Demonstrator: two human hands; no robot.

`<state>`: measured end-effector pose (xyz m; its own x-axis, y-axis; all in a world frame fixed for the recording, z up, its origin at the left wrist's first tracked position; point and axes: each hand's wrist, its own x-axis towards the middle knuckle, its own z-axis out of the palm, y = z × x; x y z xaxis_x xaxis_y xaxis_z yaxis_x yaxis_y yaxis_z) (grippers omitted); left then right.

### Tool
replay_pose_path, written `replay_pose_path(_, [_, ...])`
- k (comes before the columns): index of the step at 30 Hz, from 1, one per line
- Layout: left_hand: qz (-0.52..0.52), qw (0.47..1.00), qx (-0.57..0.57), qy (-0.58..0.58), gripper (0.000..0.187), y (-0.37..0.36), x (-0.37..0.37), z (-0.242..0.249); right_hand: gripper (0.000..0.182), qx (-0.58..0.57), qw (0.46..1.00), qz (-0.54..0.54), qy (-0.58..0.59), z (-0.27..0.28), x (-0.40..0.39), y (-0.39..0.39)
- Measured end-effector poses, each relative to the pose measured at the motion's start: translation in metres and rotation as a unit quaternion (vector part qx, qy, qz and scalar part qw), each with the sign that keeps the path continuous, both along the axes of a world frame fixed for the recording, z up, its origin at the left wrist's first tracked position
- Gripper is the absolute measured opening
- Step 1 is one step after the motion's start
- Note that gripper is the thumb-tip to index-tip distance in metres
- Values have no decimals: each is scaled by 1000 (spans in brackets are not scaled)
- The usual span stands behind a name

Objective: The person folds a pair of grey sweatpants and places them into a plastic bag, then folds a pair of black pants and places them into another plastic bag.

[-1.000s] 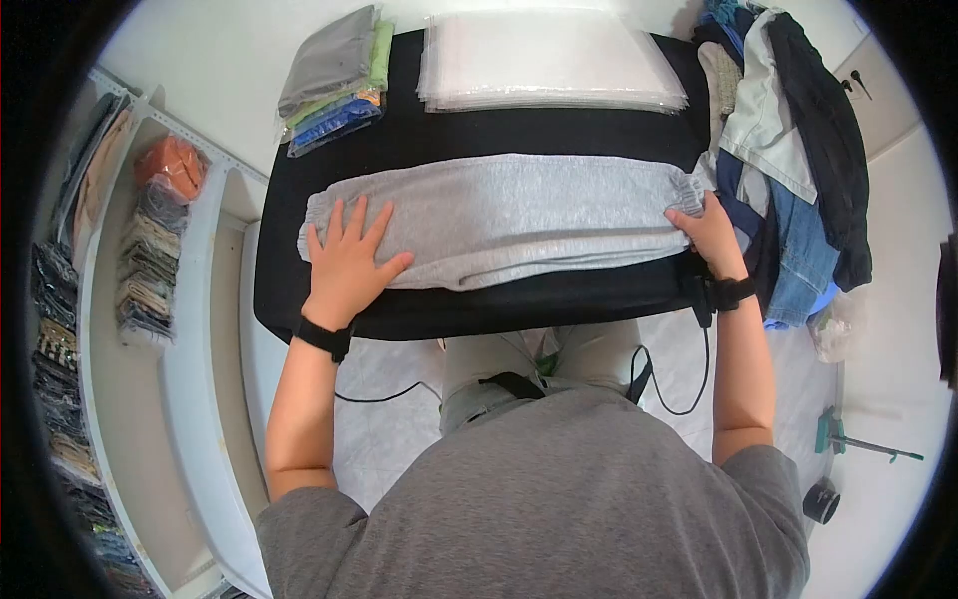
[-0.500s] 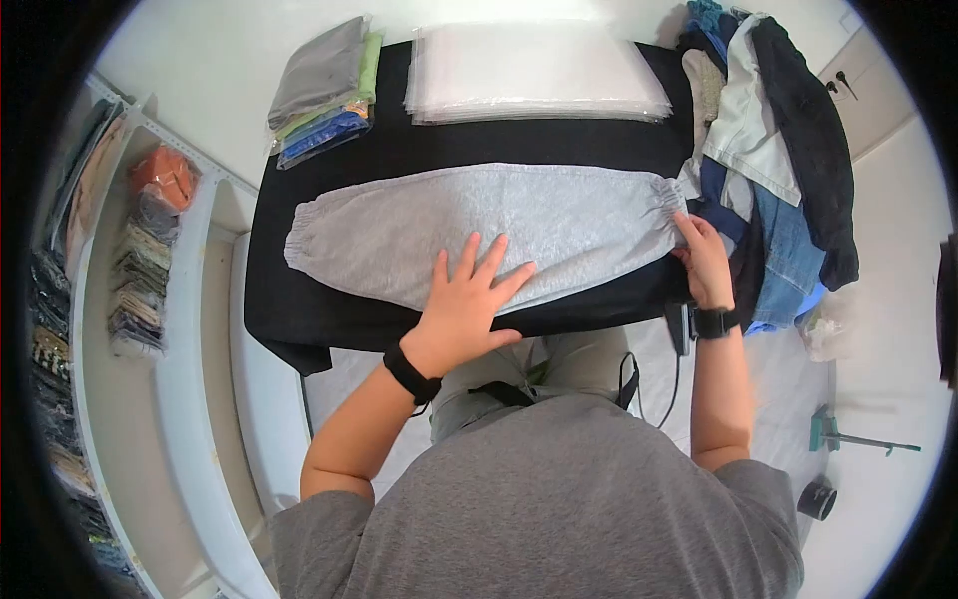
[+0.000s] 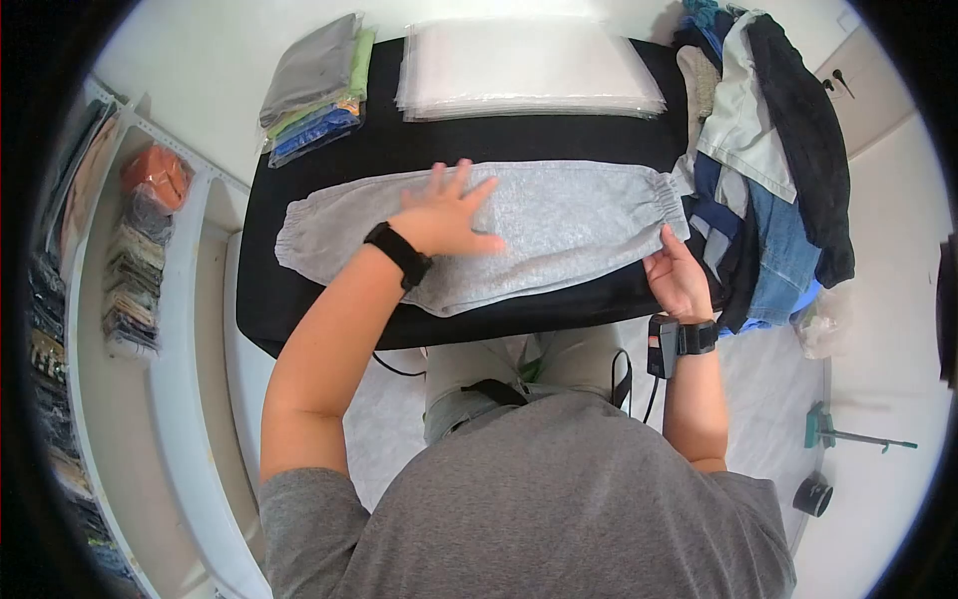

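Light grey sweatpants [image 3: 559,225], folded lengthwise, lie across the black-covered table [image 3: 479,143] with an elastic cuff at each visible end. My left hand [image 3: 446,218] is over the left half of the fabric, palm down and fingers spread, holding nothing. At the right end, my right hand [image 3: 680,277] is beside the lower corner of the cuff, palm turned partly up. Its thumb or fingertip touches the fabric's edge, and the fingers beneath are partly hidden, so a grip cannot be made out.
A stack of clear plastic bags [image 3: 529,70] lies at the table's back. Bagged folded garments [image 3: 314,85] are at the back left. Loose clothes [image 3: 778,150] hang in a pile on the right. Shelves [image 3: 150,399] with packed garments stand at the left.
My left hand has moved up and to the left over the fabric. My right hand has shifted slightly down and left, turning more palm up at the cuff's corner.
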<state>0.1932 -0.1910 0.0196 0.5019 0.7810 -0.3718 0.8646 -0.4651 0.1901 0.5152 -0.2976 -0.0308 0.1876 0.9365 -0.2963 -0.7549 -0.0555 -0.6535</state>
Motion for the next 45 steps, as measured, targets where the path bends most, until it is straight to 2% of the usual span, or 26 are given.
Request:
replay_pose_path(1, [-2,1000,0,0,96,2,-6,1,20,0,1000,-2,0,-1,1,0])
replay_pose_path(3, [63,998,0,15,97,4,-17,3,20,18,1000,2,-7,-5,2,0])
replay_pose_path(5, [64,998,-2,12,98,0,-23,3,20,12,1000,5,-1,-4,2,0])
replay_pose_path(8, [78,995,66,-3,93,-23,-22,7,22,-7,1000,1,-1,5,-2,2])
replay_pose_path(10, [-56,986,133,-89,85,-53,-11,11,23,-27,1000,-11,-6,19,-7,2])
replay_pose_path(12, [-79,982,122,-120,82,-79,-4,11,29,58,994,57,72,38,-11,3])
replay_pose_path(13, [-98,978,113,-147,79,-89,-2,9,29,55,995,51,71,37,-12,4])
replay_pose_path(15, [-93,978,108,-152,79,-96,-1,-5,33,142,978,65,139,34,-9,9])
replay_pose_path(16, [-87,977,138,-139,79,-97,0,-11,32,103,971,95,193,25,-2,15])
replay_pose_path(17, [-81,975,166,-126,80,-98,0,-15,30,20,991,26,131,12,-5,17])
replay_pose_path(22, [-79,970,173,-153,79,-101,-4,-15,27,-25,995,-49,79,10,-10,15])
replay_pose_path(23, [-87,969,157,-167,78,-100,-8,-12,27,-25,995,-45,80,7,-9,14])
replay_pose_path(27, [-56,968,105,-221,71,-110,-43,-5,24,36,996,-52,-59,-9,11,4])
replay_pose_path(29, [-23,958,144,-247,65,-117,-61,-7,32,26,931,-180,-316,-8,4,-2])
replay_pose_path(30, [-7,947,168,-273,58,-118,-67,-9,42,23,828,-270,-492,13,-21,-3])
replay_pose_path(31, [-3,949,165,-268,58,-120,-70,-11,45,46,682,-232,-692,39,-38,-11])
replay_pose_path(33, [-13,934,192,-302,48,-119,-75,-17,46,157,701,-7,-696,53,-71,-17])
replay_pose_path(35, [-22,928,213,-303,41,-114,-74,-19,44,357,575,106,-728,61,-105,-14])
replay_pose_path(37, [-34,921,237,-307,35,-111,-72,-21,44,349,529,151,-758,52,-124,-13])
replay_pose_path(38, [8,917,240,-317,27,-110,-71,-22,36,316,548,167,-756,47,-127,-10])
replay_pose_path(39, [51,912,243,-326,20,-109,-70,-23,36,318,547,165,-757,44,-127,-7])
replay_pose_path(41, [69,909,259,-319,17,-102,-65,-23,29,232,587,153,-760,37,-127,0])
replay_pose_path(42, [86,905,274,-313,16,-97,-62,-23,22,219,580,124,-775,34,-127,1])
replay_pose_path(43, [87,905,275,-313,16,-94,-59,-22,22,220,579,124,-775,30,-127,4])
replay_pose_path(45, [148,927,250,-236,21,-86,-51,-18,18,196,554,132,-798,26,-126,11])
